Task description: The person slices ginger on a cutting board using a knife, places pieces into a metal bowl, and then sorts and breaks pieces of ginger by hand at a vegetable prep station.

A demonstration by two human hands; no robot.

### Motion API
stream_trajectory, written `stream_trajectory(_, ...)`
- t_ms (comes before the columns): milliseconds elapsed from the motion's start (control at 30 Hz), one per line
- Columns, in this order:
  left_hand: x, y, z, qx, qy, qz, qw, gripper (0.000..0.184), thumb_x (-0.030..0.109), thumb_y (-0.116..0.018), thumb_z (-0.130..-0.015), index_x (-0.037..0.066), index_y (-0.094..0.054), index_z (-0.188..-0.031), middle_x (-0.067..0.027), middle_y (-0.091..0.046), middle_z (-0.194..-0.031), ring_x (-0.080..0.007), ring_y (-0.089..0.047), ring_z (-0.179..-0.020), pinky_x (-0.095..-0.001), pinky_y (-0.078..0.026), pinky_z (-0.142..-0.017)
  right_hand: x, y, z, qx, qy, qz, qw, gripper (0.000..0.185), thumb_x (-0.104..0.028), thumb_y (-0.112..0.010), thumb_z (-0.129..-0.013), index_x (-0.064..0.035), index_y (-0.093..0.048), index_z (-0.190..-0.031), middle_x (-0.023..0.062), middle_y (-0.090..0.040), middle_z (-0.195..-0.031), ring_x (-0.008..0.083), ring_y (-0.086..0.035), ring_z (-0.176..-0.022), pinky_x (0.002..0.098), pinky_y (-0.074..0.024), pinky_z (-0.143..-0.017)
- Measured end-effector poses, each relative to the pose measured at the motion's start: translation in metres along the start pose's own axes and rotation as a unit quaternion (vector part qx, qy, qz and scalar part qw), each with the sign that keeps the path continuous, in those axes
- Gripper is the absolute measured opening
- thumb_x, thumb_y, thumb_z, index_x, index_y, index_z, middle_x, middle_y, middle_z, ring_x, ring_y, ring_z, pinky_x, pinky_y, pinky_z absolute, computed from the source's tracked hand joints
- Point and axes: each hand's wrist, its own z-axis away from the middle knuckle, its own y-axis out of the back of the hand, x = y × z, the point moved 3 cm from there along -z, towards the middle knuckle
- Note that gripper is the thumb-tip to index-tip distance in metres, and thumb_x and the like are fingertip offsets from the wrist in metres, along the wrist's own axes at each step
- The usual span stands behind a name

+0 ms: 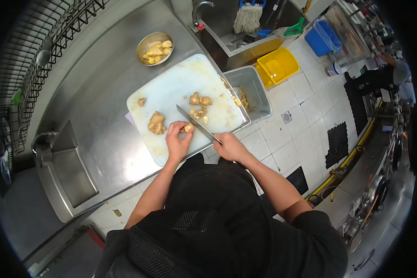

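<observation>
My left hand (177, 140) pinches a small piece of ginger (188, 128) above the near part of a white cutting board (171, 83). In my right hand (231, 146) is the handle of a knife (197, 121), its blade pointing away to the left over the board. Just beyond the blade lie a knobbly ginger root (200, 99) and several small cut bits. Another large ginger root (156, 123) rests left of my left hand, with a small ginger knob (142, 102) farther up. A metal bowl (155, 48) behind the board holds peeled ginger pieces.
Right of the board, a grey bin (257, 92) contains scraps, beside a yellow bucket (278, 67). A sink with a faucet (203, 10) is at the back, and a small basin (74, 176) at the left. Another person (398, 76) stands far right.
</observation>
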Motion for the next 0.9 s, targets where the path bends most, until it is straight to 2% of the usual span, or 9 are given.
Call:
stream_trajectory(67,-0.004,0.0,0.001,-0.007,-0.033,0.015,0.999,0.026,0.008,-0.079,-0.084,0.002,-0.069,-0.106,-0.0141,-0.068,-0.114,-0.0261,-0.068,-0.097,-0.0348,-0.055,-0.084,-0.002,0.003,-0.009,-0.055,-0.042,0.01,0.998,0.025,-0.01,-0.055,-0.089,-0.0006,-0.068,-0.107,0.0295,-0.068,-0.086,0.0477,-0.067,-0.086,0.0532,-0.052,-0.08)
stream_trajectory(100,-0.003,0.014,-0.005,-0.001,-0.044,0.003,0.999,0.026,0.008,-0.079,-0.084,0.002,-0.069,-0.106,-0.0141,-0.068,-0.114,-0.0261,-0.068,-0.097,-0.0348,-0.055,-0.084,-0.013,0.0,-0.016,-0.049,-0.027,0.002,0.998,0.025,-0.01,-0.055,-0.089,-0.0006,-0.068,-0.107,0.0295,-0.068,-0.086,0.0477,-0.067,-0.086,0.0532,-0.052,-0.08)
stream_trajectory(167,0.003,0.022,0.001,-0.007,-0.139,-0.042,0.989,0.024,0.006,-0.078,-0.084,0.001,-0.069,-0.105,-0.0142,-0.067,-0.112,-0.0292,-0.068,-0.096,-0.0362,-0.055,-0.083,-0.027,0.004,-0.008,-0.004,0.006,0.015,1.0,0.025,-0.01,-0.054,-0.089,-0.0032,-0.067,-0.11,0.0271,-0.068,-0.082,0.0464,-0.068,-0.083,0.0544,-0.053,-0.077)
stream_trajectory(300,0.003,0.023,0.008,-0.024,-0.13,-0.026,0.991,0.024,0.005,-0.076,-0.084,0.0,-0.069,-0.106,-0.0151,-0.066,-0.113,-0.032,-0.067,-0.098,-0.0377,-0.054,-0.086,-0.041,0.017,0.019,-0.018,-0.008,0.151,0.988,0.024,-0.011,-0.054,-0.091,-0.0033,-0.063,-0.112,0.0238,-0.068,-0.076,0.0442,-0.068,-0.077,0.055,-0.0537,-0.071)
stream_trajectory(367,0.0,0.021,0.009,-0.031,-0.133,-0.041,0.99,0.025,0.004,-0.076,-0.083,-0.002,-0.068,-0.105,-0.0169,-0.066,-0.112,-0.0322,-0.066,-0.102,-0.0372,-0.054,-0.089,-0.041,0.016,0.032,-0.051,0.006,0.209,0.977,0.035,-0.011,-0.056,-0.09,-0.0043,-0.062,-0.124,0.0234,-0.068,-0.074,0.042,-0.068,-0.074,0.0532,-0.0528,-0.068)
stream_trajectory(600,-0.002,0.016,0.012,-0.021,-0.141,-0.037,0.989,0.026,0.007,-0.075,-0.085,-0.001,-0.069,-0.109,-0.0167,-0.066,-0.116,-0.0352,-0.065,-0.106,-0.0395,-0.053,-0.091,-0.041,0.01,0.05,-0.055,-0.023,0.211,0.976,0.039,-0.01,-0.056,-0.09,-0.0021,-0.058,-0.128,0.0233,-0.068,-0.076,0.0421,-0.068,-0.075,0.0532,-0.0531,-0.068)
stream_trajectory(667,-0.003,0.016,0.012,-0.022,-0.147,-0.046,0.988,0.026,0.006,-0.075,-0.085,0.0,-0.069,-0.108,-0.0164,-0.065,-0.116,-0.035,-0.065,-0.107,-0.0395,-0.053,-0.092,-0.037,0.007,0.039,-0.016,0.006,0.207,0.978,0.021,-0.011,-0.056,-0.091,-0.0016,-0.061,-0.109,0.0221,-0.068,-0.073,0.0426,-0.069,-0.073,0.0548,-0.0537,-0.067)
stream_trajectory(800,0.0,0.017,0.011,-0.048,-0.166,-0.044,0.984,0.027,0.005,-0.075,-0.084,0.001,-0.067,-0.109,-0.0162,-0.065,-0.117,-0.035,-0.065,-0.108,-0.0399,-0.053,-0.092,-0.008,0.008,-0.008,0.007,0.02,0.098,0.995,0.02,-0.012,-0.057,-0.089,-0.0026,-0.067,-0.104,0.0237,-0.068,-0.078,0.0432,-0.068,-0.077,0.0532,-0.053,-0.072)
stream_trajectory(900,0.005,0.019,0.011,-0.041,-0.175,-0.033,0.983,0.027,0.005,-0.076,-0.084,0.002,-0.065,-0.108,-0.0155,-0.066,-0.116,-0.035,-0.065,-0.109,-0.0406,-0.053,-0.092,-0.012,0.023,-0.012,-0.029,-0.01,0.02,0.999,0.02,-0.014,-0.059,-0.088,-0.0056,-0.072,-0.1,0.0246,-0.068,-0.08,0.0436,-0.067,-0.079,0.0504,-0.0517,-0.074)
